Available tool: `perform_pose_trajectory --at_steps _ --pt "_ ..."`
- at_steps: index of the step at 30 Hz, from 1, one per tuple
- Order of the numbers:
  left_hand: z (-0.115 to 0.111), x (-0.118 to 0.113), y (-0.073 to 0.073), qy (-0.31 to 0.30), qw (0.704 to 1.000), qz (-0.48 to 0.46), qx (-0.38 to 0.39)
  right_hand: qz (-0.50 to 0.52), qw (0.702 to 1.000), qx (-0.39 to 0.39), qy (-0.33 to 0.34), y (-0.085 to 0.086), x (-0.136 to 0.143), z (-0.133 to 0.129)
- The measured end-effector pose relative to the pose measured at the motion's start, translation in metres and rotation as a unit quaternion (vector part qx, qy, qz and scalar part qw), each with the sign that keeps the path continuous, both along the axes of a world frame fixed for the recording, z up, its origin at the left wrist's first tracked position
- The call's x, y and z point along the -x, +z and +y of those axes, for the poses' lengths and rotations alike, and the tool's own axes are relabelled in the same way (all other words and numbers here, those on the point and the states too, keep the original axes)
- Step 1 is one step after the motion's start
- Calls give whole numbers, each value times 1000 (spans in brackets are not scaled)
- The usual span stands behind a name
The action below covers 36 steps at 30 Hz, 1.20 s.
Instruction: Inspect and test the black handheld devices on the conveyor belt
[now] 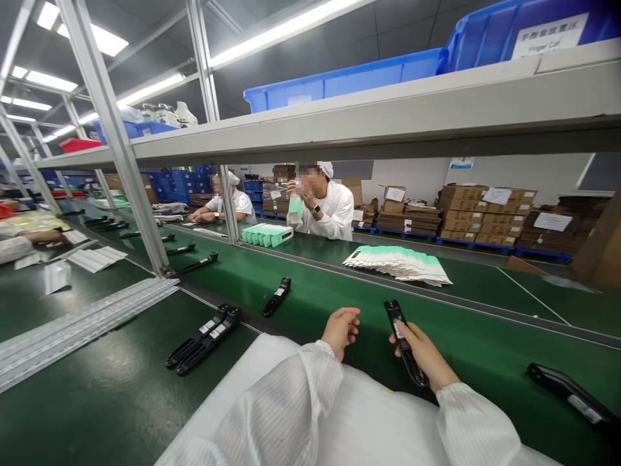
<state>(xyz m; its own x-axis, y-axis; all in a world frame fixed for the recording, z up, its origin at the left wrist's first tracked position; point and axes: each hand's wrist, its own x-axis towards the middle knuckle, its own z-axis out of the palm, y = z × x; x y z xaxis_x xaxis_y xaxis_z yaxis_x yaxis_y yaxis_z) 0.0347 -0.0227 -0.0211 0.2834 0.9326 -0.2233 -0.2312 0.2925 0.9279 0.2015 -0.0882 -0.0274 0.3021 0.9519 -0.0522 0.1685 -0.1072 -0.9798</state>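
My right hand [427,353] grips a long, slim black plastic part [392,310] with a white label on it, thumb lying along its face. The part is tilted, its narrow upper end pointing away from me. My left hand [341,331] hovers to its left, fingers loosely curled and apart, with nothing visible in them. A similar black part [277,297] lies on the green conveyor belt [320,288] beyond my left hand. Another black part [572,393] rests on the belt at the right. Two more labelled black parts [208,336] lie side by side on the left table.
Across the belt stand green-and-white boxes [266,235] and a fanned stack of flat cartons [398,264]. Two people in white work there. A metal post [119,139] and a shelf [369,113] with blue bins frame the view. White strips [82,327] lie at left.
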Motion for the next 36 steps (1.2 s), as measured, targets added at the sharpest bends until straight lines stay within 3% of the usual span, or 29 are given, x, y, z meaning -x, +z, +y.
perform_pose_trajectory --at_steps 2,4,7,10,12,14,16,18,19,21,25,30,33,36 --pt "0 0 -1 -3 1000 6 -1 -147 988 36 -28 -10 -14 5" --pt "0 0 -3 -3 1000 13 -4 -283 956 68 -45 -18 -25 8" --pt "1 -1 -5 -2 1000 20 -9 -406 909 86 -43 -24 -33 9" --pt "6 0 -5 -10 999 42 -26 -481 872 33 -86 -21 -30 6" --pt "16 7 -3 -25 991 106 -77 -503 857 -32 -112 -17 -23 4" --pt "29 21 2 -18 956 230 -181 -478 868 -86 -98 -14 -14 3" --pt "43 41 6 34 876 377 -299 -422 897 -115 -57 -12 -4 2" --pt "55 63 9 108 806 482 -327 -370 921 -121 -14 -11 6 1" --pt "59 73 9 133 798 508 -294 -354 928 -120 3 -11 11 0" --pt "65 88 8 155 819 513 -205 -337 933 -119 26 -9 18 -2" --pt "67 93 6 136 872 452 -129 -314 941 -118 44 -6 23 -5" --pt "59 69 11 42 946 305 -101 -197 973 -114 25 -6 18 -1" --pt "46 51 14 -46 996 70 -29 -87 990 -113 18 -3 17 1" --pt "30 36 18 -115 974 -180 76 -5 995 -99 11 5 19 0"
